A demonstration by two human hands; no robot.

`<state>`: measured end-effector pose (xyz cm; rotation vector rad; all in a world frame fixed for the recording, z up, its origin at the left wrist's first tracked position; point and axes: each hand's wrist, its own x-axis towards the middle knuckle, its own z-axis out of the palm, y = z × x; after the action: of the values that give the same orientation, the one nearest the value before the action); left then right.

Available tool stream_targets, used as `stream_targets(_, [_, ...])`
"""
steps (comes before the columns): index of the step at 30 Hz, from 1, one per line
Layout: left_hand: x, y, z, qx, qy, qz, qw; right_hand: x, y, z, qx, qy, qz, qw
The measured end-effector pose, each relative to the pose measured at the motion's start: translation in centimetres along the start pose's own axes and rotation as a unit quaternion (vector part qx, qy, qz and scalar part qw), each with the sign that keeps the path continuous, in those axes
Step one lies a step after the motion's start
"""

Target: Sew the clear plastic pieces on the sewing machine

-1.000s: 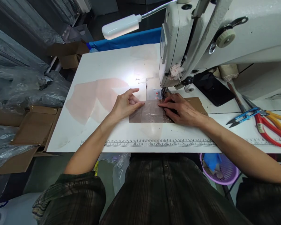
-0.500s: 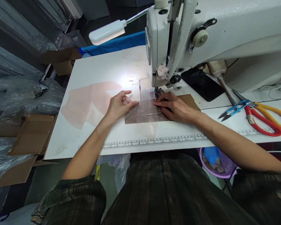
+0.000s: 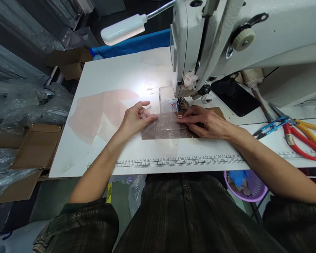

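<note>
The see-through sheet (image 3: 167, 128) has a faint sheen, whether cloth or plastic being unclear, while the table (image 3: 73, 154) looks smooth, the sewing machine (image 3: 191, 45) glossy painted metal, the boxes (image 3: 38, 146) matt cardboard, the bags (image 3: 18, 96) crinkled shiny plastic and the basket (image 3: 258, 184) smooth plastic

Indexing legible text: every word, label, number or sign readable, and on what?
"10", "12", "13", "14": black ruler scale printed on white tabletop; other digits too small.
Red-and-white marks near white sewing machine: unreadable.
Pale label on red-handled tool: too small.
Dark marks, yellow strip: blurred.
</note>
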<state>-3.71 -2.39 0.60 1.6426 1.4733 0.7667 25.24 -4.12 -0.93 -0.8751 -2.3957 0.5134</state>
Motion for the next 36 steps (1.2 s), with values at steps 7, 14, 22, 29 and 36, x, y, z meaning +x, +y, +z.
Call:
stream_targets(7, [0.16, -0.17, -0.04, -0.005, -0.001, -0.008, 1.000, -0.06, 0.19, 0.63, -0.043, -0.017, -0.062, 0.997])
stream_targets(14, [0.15, -0.24, -0.03, -0.038, 0.003, -0.023, 0.999, -0.03, -0.11, 0.31, -0.004, -0.002, -0.020, 1.000])
stream_targets(22, [0.32, -0.39, -0.22, -0.054, -0.011, -0.036, 0.998, 0.02, 0.40, 0.64, 0.008, 0.050, 0.043, 0.998])
stream_targets(29, [0.36, -0.52, -0.19, -0.035, -0.017, -0.025, 0.999, 0.07, 0.00, 0.47, -0.022, -0.008, -0.043, 0.999])
stream_targets(36, [0.17, -0.10, -0.07, 0.220, 0.132, 0.158, 0.954, 0.03, -0.01, 0.79, -0.049, 0.002, -0.071, 0.996])
